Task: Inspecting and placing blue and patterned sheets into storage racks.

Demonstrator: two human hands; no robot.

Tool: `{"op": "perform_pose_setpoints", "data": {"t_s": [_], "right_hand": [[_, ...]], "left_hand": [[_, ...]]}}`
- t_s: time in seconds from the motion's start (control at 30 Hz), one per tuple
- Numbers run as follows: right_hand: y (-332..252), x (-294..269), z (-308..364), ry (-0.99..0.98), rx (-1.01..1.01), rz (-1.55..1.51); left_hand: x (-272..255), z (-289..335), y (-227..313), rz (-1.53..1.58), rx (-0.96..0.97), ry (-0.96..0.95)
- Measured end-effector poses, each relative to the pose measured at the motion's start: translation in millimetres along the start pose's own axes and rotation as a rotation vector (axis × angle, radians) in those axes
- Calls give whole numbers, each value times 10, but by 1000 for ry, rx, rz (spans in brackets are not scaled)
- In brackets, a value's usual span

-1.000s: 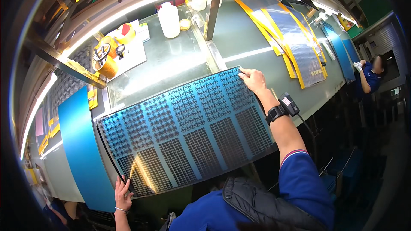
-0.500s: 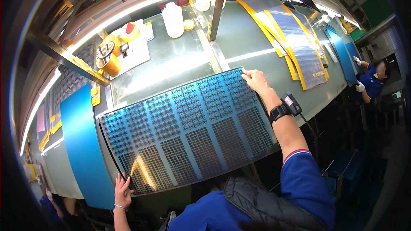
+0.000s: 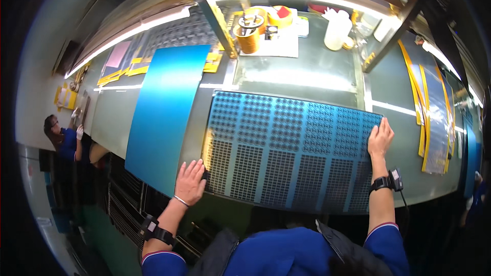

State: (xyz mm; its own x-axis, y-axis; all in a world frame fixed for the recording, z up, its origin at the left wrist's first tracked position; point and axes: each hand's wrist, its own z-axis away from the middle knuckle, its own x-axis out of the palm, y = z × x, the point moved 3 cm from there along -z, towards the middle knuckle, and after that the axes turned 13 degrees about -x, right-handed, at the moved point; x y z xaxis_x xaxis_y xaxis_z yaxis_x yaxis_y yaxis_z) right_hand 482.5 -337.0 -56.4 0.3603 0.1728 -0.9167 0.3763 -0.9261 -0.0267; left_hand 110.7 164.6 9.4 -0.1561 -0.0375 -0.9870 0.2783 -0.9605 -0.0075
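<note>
A sheet patterned with rows of dark circles and small grids [image 3: 286,145] lies over the blue surface in front of me on the bench. My left hand [image 3: 190,181] lies flat, fingers spread, by the sheet's lower left corner. A small dark piece [image 3: 205,174] shows beside its fingertips. Over the upper right edge of the sheet rests my right hand [image 3: 381,139], fingers stretched forward and thumb apart. A plain blue panel [image 3: 166,107] lies to the left of the sheet, close to my left hand.
Behind the sheet stand a white bottle [image 3: 337,31], an orange tape roll [image 3: 247,41] and a metal post [image 3: 217,20]. Yellow-edged clear films [image 3: 436,122] lie on the right. A co-worker [image 3: 67,140] is at the far left; another person's sleeve [image 3: 480,194] shows at the right rim.
The view has turned left and the sheet now appears more level. My right hand has gone from pinching the corner to resting on the edge; my left hand lies flatter.
</note>
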Motion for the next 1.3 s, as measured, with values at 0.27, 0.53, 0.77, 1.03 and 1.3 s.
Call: {"op": "perform_pose_setpoints", "data": {"t_s": [0.27, 0.53, 0.77, 1.03, 1.3], "right_hand": [[-122, 2, -12, -30, 32, 12], [-155, -25, -4, -74, 76, 10], [338, -187, 275, 12, -117, -152], [484, -1260, 1796, -509, 104, -446], [587, -1322, 1893, -533, 172, -508]], "left_hand": [[216, -1524, 530, 212, -214, 422], [285, -1976, 240, 155, -328, 484], [237, -2261, 442, 138, -274, 509], [374, -2295, -15, 58, -269, 579], [484, -2347, 130, 78, -296, 535]]}}
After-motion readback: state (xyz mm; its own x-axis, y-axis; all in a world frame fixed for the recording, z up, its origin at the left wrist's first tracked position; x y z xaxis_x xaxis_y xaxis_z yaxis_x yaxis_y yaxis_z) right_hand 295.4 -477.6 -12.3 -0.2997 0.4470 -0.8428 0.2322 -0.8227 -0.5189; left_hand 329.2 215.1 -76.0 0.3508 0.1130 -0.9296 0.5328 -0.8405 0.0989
